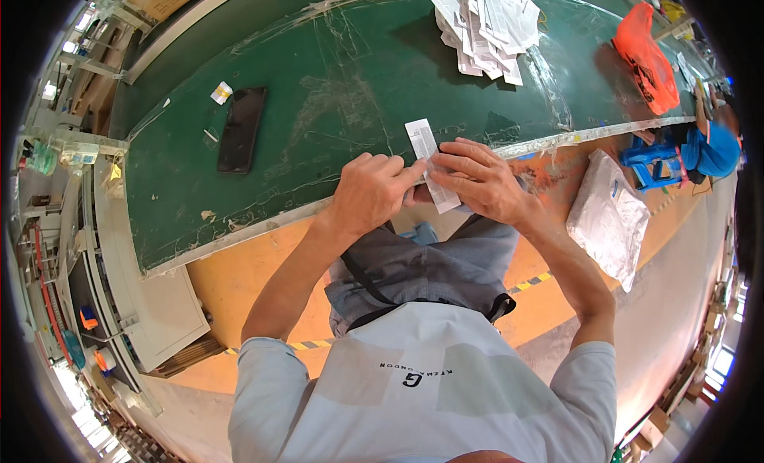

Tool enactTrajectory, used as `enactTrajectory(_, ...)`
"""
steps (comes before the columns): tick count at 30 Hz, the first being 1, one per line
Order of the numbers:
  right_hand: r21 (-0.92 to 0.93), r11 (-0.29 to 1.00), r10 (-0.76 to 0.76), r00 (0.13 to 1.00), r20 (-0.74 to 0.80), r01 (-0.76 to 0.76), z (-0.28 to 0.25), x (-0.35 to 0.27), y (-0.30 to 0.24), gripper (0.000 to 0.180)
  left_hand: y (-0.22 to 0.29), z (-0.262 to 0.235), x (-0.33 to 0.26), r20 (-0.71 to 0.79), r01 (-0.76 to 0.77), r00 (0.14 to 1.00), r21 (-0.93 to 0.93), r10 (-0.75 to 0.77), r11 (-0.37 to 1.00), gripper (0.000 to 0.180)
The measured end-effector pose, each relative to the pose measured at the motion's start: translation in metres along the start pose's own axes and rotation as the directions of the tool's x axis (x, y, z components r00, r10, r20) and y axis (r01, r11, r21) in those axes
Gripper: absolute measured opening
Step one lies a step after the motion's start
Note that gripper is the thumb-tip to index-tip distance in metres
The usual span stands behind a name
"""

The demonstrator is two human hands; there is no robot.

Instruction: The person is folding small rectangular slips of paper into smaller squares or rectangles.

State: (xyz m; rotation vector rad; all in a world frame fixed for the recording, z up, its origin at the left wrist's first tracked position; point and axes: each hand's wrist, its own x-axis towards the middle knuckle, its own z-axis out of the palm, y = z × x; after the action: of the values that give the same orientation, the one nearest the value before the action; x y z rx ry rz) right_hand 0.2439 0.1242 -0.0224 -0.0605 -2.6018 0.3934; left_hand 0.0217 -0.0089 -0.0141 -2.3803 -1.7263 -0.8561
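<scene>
Both hands on it at the front edge of the green surface (318, 105): left hand (370, 194) curled close, forefinger pressed to the lower part of the narrow white paper strip (428, 156); right hand (481, 180) laid over its right side, fingers spread flat, pinning rather than gripping. Strip lying slantwise, upper end free on the mat, lower end hanging past the rim. Best done, by the look of it, with even pressure from both sides, edges kept square, no creasing. Stack of like white strips (485, 25) well apart at the far side; black phone (241, 128) away to the left; orange bag (646, 61) far right; white plastic-wrapped packet (609, 216) near the right forearm.
</scene>
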Motion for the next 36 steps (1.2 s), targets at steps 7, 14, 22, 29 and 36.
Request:
enactTrajectory(7,0.079,0.997,0.011,0.998,0.068,-0.016,-0.012,0.004,0.000,0.048,-0.004,-0.003,-0.001,0.041,-0.082,0.996,0.057,0.079,0.995,0.038)
enactTrajectory(14,0.197,0.962,0.181,0.981,0.066,-0.191,-0.015,0.024,-0.001,0.017,-0.008,-0.001,-0.004,0.035,-0.107,0.994,0.007,0.107,0.994,0.031)
enactTrajectory(22,0.197,0.831,0.537,0.843,-0.042,-0.520,0.000,0.044,-0.009,0.021,-0.005,-0.002,-0.003,0.081,-0.036,0.996,0.002,0.036,0.999,0.034)
enactTrajectory(29,0.087,0.840,0.542,0.836,-0.082,-0.536,0.006,0.049,-0.010,0.022,-0.007,0.001,-0.003,0.016,-0.027,0.999,-0.052,0.028,0.998,0.028)
enactTrajectory(36,0.033,0.835,0.551,0.830,-0.087,-0.550,0.008,0.050,-0.011,0.024,-0.010,0.001,-0.002,0.005,-0.039,0.999,-0.076,0.039,0.996,0.026)
